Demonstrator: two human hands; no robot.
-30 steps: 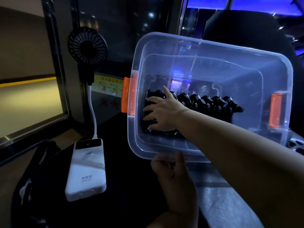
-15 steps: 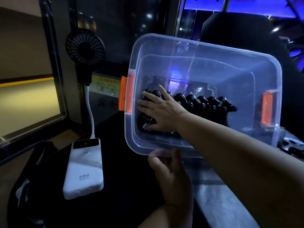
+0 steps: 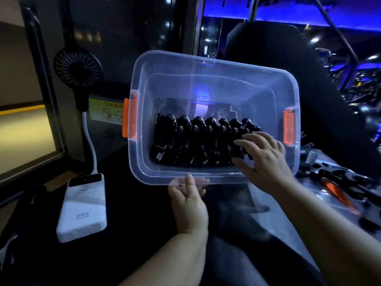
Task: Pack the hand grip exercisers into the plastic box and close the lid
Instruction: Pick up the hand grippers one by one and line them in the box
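The open-topped clear plastic box (image 3: pixel 216 67) holds 1 row of black hand grip exercisers (image 3: pixel 195 141). The right hand (image 3: pixel 263 159) rests spread fingers on the row's right end; the left hand (image 3: pixel 188 201) pinches the near rim.

Head-worn camera looks forward-down, close on plastic box (image 3: pixel 206 87).

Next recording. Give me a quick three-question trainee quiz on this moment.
1. True or false: a lid covers the box.
2. Which hand grips the box's near rim? A) left hand B) right hand C) neither
3. Fill in: the right hand's fingers rest on the ___ end of the row of exercisers.
Key: 1 false; 2 A; 3 right.
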